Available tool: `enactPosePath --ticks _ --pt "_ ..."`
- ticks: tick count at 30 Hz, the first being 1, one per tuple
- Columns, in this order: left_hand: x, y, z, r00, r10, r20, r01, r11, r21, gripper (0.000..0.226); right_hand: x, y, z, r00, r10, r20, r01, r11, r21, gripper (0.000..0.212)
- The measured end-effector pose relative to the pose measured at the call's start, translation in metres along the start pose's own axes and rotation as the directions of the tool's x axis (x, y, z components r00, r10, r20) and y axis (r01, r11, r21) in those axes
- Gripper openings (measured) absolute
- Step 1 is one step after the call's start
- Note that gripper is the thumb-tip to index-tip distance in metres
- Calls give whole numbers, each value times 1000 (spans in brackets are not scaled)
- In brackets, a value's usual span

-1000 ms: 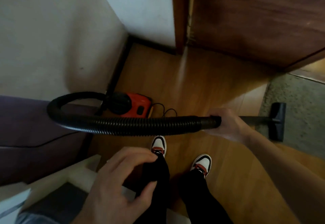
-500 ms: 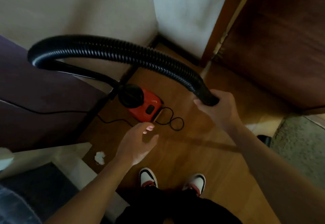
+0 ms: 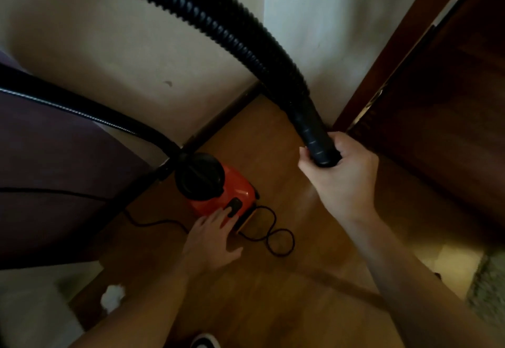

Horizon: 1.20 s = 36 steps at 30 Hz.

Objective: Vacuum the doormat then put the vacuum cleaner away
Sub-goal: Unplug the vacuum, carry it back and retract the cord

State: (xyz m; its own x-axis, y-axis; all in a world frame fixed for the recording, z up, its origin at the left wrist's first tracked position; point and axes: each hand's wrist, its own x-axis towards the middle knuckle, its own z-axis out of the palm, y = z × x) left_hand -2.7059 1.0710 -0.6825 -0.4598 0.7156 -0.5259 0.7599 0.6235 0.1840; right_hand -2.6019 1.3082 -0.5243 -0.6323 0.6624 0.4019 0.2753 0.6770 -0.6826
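The orange vacuum cleaner (image 3: 232, 192) sits on the wood floor (image 3: 273, 293) close to the skirting of the wall, its long axis running from the hose socket at its far-left end to the cord end nearest the person. The black switch (image 3: 234, 205) lies on top toward that near end, so it faces the left hand (image 3: 211, 241), which is far nearer to the vacuum cleaner than the other. The left fingers (image 3: 222, 215) are straight and together, tips resting on the casing right at the switch's edge; whether they press it I cannot tell. The right hand (image 3: 347, 175) is up and to the right of the vacuum cleaner, fingers wrapped tight round the smooth cuff of the ribbed hose (image 3: 218, 25), which arches high over the vacuum cleaner and back down into its socket. The power cord (image 3: 278, 238) loops on the floor just right of the vacuum cleaner. The doormat (image 3: 489, 284) shows only as a strip well to the right of it. A white scrap (image 3: 112, 295) lies well to its near left. The coming move looks like a short push forward onto the switch.
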Motion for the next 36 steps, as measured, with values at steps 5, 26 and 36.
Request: enactPosePath --ticks 5,26,36 --pt "29 -17 27 999 42 25 -44 996 80 93 0 2 12 1000 0 24 -1 1000 27 14" --pt "36 -23 57 989 149 10 -141 912 386 100 0 4 22 994 44 101 -45 999 7 13" --pt "31 -16 50 993 116 21 -115 921 373 98 -3 7 21 990 74 121 -77 997 18 11"
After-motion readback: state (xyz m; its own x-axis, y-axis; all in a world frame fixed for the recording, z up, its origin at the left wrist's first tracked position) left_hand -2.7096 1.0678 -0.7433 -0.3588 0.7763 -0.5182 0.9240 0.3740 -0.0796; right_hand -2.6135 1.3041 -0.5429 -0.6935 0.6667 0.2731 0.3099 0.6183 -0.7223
